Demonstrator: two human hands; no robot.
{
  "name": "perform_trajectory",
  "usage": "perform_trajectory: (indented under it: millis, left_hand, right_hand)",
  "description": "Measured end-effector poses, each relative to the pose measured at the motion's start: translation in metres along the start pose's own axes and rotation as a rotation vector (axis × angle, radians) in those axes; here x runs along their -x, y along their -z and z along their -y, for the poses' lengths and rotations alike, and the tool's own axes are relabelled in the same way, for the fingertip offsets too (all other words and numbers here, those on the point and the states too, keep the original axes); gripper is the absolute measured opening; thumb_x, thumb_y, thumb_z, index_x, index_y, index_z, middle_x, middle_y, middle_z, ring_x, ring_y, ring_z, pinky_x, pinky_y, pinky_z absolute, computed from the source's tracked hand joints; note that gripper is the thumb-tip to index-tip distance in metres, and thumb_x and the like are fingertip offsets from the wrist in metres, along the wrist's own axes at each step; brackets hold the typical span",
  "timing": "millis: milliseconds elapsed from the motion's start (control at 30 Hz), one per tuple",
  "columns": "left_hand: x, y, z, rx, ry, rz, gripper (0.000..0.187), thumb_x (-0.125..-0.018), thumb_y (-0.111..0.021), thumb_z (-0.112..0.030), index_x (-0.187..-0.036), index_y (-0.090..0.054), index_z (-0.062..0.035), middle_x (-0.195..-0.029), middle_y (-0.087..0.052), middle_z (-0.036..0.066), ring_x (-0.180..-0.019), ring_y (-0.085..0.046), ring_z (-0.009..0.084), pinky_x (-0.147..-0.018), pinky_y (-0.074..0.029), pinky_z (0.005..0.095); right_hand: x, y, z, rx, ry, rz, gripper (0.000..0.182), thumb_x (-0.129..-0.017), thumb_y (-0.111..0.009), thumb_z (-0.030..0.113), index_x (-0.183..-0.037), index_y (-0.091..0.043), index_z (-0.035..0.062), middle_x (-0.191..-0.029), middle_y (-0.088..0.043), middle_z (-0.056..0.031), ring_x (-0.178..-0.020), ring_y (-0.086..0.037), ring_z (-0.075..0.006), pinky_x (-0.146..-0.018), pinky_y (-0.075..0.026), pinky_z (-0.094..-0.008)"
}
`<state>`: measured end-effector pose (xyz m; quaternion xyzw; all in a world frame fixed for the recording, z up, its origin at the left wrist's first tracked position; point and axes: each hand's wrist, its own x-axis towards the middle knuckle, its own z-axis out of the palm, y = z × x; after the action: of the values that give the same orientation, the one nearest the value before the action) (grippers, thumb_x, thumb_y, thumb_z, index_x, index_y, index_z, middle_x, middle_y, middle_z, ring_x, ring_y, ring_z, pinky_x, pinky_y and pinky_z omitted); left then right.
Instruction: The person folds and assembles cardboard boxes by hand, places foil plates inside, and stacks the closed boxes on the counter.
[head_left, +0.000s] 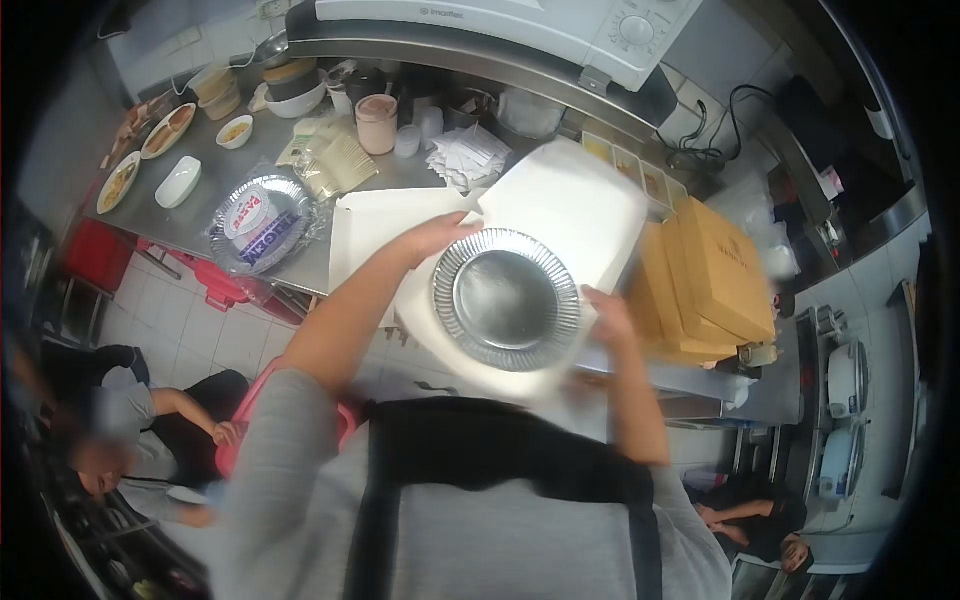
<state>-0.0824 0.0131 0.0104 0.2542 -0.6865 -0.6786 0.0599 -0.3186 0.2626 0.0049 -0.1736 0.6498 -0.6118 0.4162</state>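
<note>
A white cardboard box (590,190) with its lid raised is held over the counter's front edge. A round silver foil plate (508,300) with a fluted rim lies face up in its lower half. My left hand (440,240) grips the box by its left edge, near the fold, beside the plate. At the right edge, my right hand (608,318) is closed on the box, somewhat blurred, with its fingers close to the plate's rim. Behind my left hand, another white cardboard piece (362,235) lies on the counter.
A plastic-wrapped pack of foil plates (262,222) lies left, near small dishes (178,182) and a paper stack (468,158). Brown cardboard boxes (715,270) are piled right. An oven (560,30) stands on the shelf above. Two people (160,430) (755,515) sit behind me.
</note>
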Motion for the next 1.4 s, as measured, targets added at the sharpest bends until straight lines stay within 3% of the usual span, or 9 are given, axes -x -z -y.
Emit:
perform_trajectory:
  millis: [200, 300, 467, 533, 633, 800, 1067, 1267, 1400]
  left_hand:
    - [0.012, -0.001, 0.048, 0.041, -0.021, -0.33, 0.07, -0.096, -0.04, -0.058, -0.142, -0.04, -0.0053, -0.129, -0.052, 0.011, -0.117, -0.05, 0.02, -0.097, -0.04, 0.0372]
    - [0.014, 0.015, 0.069, 0.26, 0.056, -0.174, 0.068, -0.097, -0.036, -0.058, -0.142, -0.041, -0.0066, -0.126, -0.054, 0.009, -0.106, -0.054, 0.0157, -0.089, -0.044, 0.0331]
    - [0.012, 0.037, 0.046, 0.133, -0.082, -0.419, 0.03, -0.092, -0.061, -0.026, -0.11, -0.067, -0.0032, -0.085, -0.068, 0.003, -0.075, -0.062, 0.014, -0.07, -0.051, 0.031]
    - [0.019, 0.041, 0.037, -0.146, -0.115, -0.526, 0.028, -0.09, -0.063, -0.022, -0.109, -0.066, -0.0023, -0.085, -0.067, 0.008, -0.076, -0.064, 0.0157, -0.07, -0.053, 0.0325]
    - [0.033, 0.038, 0.029, -0.553, -0.174, -0.634, 0.025, -0.086, -0.065, -0.02, -0.102, -0.065, -0.0012, -0.088, -0.066, 0.018, -0.082, -0.066, 0.0272, -0.074, -0.053, 0.0395]
    - [0.03, 0.053, 0.06, -0.954, -0.088, -0.632, 0.027, -0.087, -0.064, -0.025, -0.094, -0.065, 0.0014, -0.092, -0.066, 0.02, -0.093, -0.062, 0.0359, -0.08, -0.049, 0.0422]
    - [0.023, 0.054, 0.058, -0.829, -0.111, -0.475, 0.044, -0.094, -0.053, -0.04, -0.103, -0.065, 0.0017, -0.097, -0.066, 0.024, -0.094, -0.062, 0.0401, -0.085, -0.048, 0.0447]
    - [0.004, 0.071, 0.06, -0.894, -0.05, -0.351, 0.048, -0.096, -0.048, -0.043, -0.105, -0.064, 0.0014, -0.096, -0.066, 0.025, -0.093, -0.062, 0.0399, -0.086, -0.047, 0.0442]
    - [0.021, 0.055, 0.059, -0.688, -0.054, -0.343, 0.052, -0.095, -0.047, -0.045, -0.109, -0.064, 0.0025, -0.101, -0.065, 0.027, -0.1, -0.061, 0.0402, -0.09, -0.046, 0.0428]
  right_hand:
    - [-0.032, 0.026, 0.037, 0.079, -0.151, 0.274, 0.05, -0.084, -0.061, 0.002, -0.131, -0.046, -0.008, -0.122, -0.059, -0.0198, -0.111, -0.059, -0.0296, -0.094, -0.049, -0.0403]
    - [-0.035, 0.016, 0.028, 0.107, -0.266, 0.352, 0.052, -0.083, -0.063, 0.0, -0.131, -0.045, -0.0082, -0.122, -0.059, -0.0196, -0.112, -0.059, -0.0293, -0.094, -0.05, -0.0395]
    - [-0.072, -0.031, 0.012, 0.339, -0.014, 0.38, 0.056, -0.084, -0.067, 0.008, -0.133, -0.045, -0.0056, -0.122, -0.06, -0.0175, -0.106, -0.062, -0.0263, -0.091, -0.05, -0.0362]
    - [-0.086, -0.046, 0.013, 0.613, 0.241, 0.366, 0.054, -0.084, -0.069, 0.012, -0.131, -0.048, -0.0051, -0.12, -0.061, -0.0169, -0.104, -0.063, -0.0252, -0.09, -0.051, -0.0345]
    - [-0.073, -0.073, 0.04, 0.535, 0.055, 0.205, 0.05, -0.084, -0.071, 0.017, -0.125, -0.054, -0.0049, -0.117, -0.063, -0.0161, -0.102, -0.064, -0.0251, -0.088, -0.05, -0.0333]
    - [-0.095, -0.061, 0.009, 0.786, 0.377, 0.178, 0.039, -0.084, -0.069, 0.018, -0.116, -0.06, -0.0037, -0.107, -0.068, -0.0168, -0.096, -0.066, -0.0266, -0.083, -0.051, -0.0349]
    - [-0.115, -0.033, -0.049, 0.959, 0.633, 0.177, 0.035, -0.084, -0.066, 0.019, -0.109, -0.062, -0.0049, -0.105, -0.068, -0.0207, -0.097, -0.066, -0.0327, -0.085, -0.05, -0.0385]
    - [-0.129, -0.045, -0.036, 0.795, 0.216, 0.185, 0.037, -0.082, -0.066, 0.02, -0.108, -0.063, -0.0057, -0.107, -0.067, -0.0236, -0.099, -0.065, -0.0332, -0.086, -0.05, -0.0379]
    - [-0.13, -0.039, -0.045, 0.779, 0.416, 0.226, 0.04, -0.082, -0.068, 0.024, -0.112, -0.062, -0.003, -0.107, -0.067, -0.021, -0.099, -0.065, -0.0322, -0.086, -0.05, -0.0377]
